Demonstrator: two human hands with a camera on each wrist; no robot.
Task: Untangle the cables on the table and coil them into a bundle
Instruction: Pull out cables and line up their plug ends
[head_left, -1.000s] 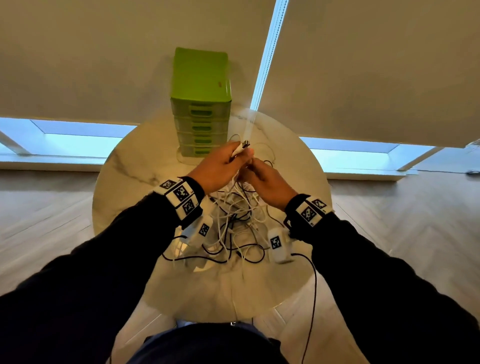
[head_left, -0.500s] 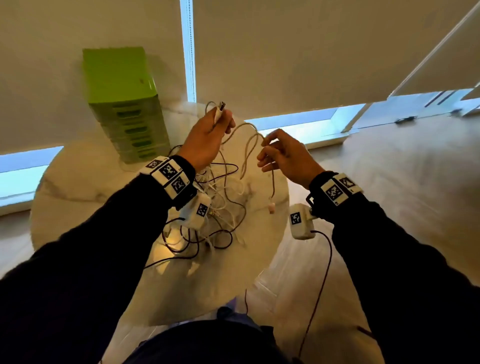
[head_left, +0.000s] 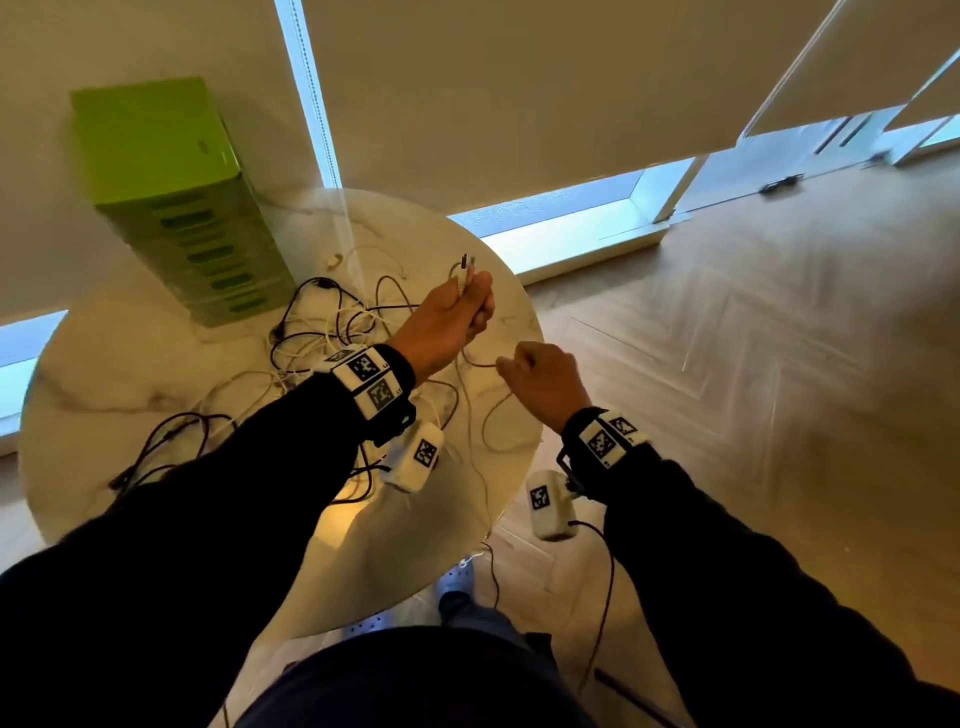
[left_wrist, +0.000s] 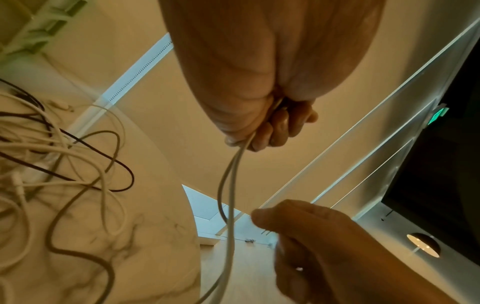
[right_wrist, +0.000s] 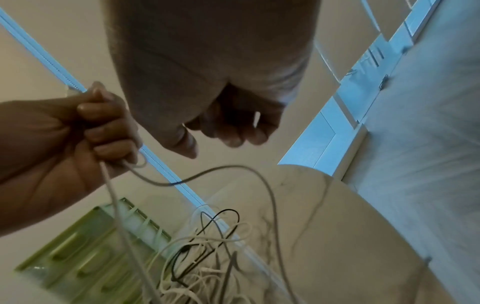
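Note:
A tangle of white and black cables (head_left: 322, 332) lies on the round marble table (head_left: 130, 364). My left hand (head_left: 452, 317) is raised over the table's right side and grips a white cable (left_wrist: 228, 185), whose plug ends (head_left: 466, 267) stick up from the fist. Two strands hang from that hand (right_wrist: 103, 127), and a loop (right_wrist: 233, 167) sags toward the pile. My right hand (head_left: 540, 379) sits just right of and below the left, at the table's edge. Its fingers (right_wrist: 233, 135) are curled, and no cable shows between them in the right wrist view.
A green drawer unit (head_left: 197, 218) stands at the back left of the table, close to the tangle. A separate black cable (head_left: 171, 431) lies at the table's left front. Wooden floor (head_left: 753, 364) lies to the right, window blinds behind.
The right hand has dropped lower and closer to the left and no longer pinches the raised loop. The left hand has moved right with the plug ends, and the head view has swung.

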